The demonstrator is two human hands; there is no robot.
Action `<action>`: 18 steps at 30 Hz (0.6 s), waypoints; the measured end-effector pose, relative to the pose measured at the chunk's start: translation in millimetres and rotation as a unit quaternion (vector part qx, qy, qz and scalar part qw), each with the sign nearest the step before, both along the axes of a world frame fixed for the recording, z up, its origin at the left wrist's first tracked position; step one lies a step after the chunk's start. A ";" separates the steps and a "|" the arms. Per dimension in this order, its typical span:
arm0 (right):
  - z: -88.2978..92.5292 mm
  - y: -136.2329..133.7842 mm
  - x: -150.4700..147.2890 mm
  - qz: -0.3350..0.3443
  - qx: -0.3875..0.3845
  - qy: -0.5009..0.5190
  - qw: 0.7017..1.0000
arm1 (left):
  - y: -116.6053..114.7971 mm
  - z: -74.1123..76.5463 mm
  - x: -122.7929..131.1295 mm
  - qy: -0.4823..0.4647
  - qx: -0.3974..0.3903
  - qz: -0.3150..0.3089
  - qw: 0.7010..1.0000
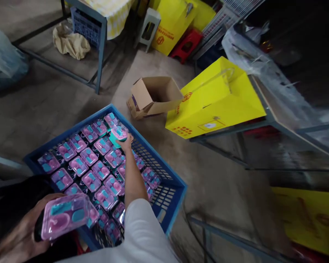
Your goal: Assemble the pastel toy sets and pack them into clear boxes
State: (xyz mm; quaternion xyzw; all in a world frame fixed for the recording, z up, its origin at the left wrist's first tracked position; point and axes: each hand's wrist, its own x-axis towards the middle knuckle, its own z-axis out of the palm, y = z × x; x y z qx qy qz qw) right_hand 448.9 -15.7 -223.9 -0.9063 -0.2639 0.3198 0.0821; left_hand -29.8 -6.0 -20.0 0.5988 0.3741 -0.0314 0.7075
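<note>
A blue plastic crate (173,182) on the floor holds several pink clear-lidded packs with teal and pink pieces inside. My right hand (126,143), arm stretched down in a white sleeve, grips one such pack (117,134) at the crate's far side, lifted a little above the rows. My left hand (23,233) at the bottom left holds another pink pack (67,215), seemingly a small stack, close to the camera.
An open cardboard box (153,95) lies on the concrete floor beyond the crate. A large yellow bag (216,100) rests on a metal frame at right. A metal table (98,22), white stool (150,27), red stool (186,44) and more yellow bags stand behind.
</note>
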 end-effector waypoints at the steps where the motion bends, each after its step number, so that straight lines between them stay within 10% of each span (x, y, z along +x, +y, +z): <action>1: -12.0 -5.0 -1.0 0.000 -0.007 0.012 1.000 | -0.3 -3.1 -3.4 0.003 -0.015 0.012 1.000; 9: -65.9 -33.8 -4.5 0.005 -0.044 0.067 0.997 | -10.6 -24.6 2.9 0.033 -0.013 0.079 0.996; 18: -61.7 -48.1 -4.3 0.071 -0.073 0.145 0.984 | -1.7 -23.0 15.3 0.011 -0.051 0.047 0.998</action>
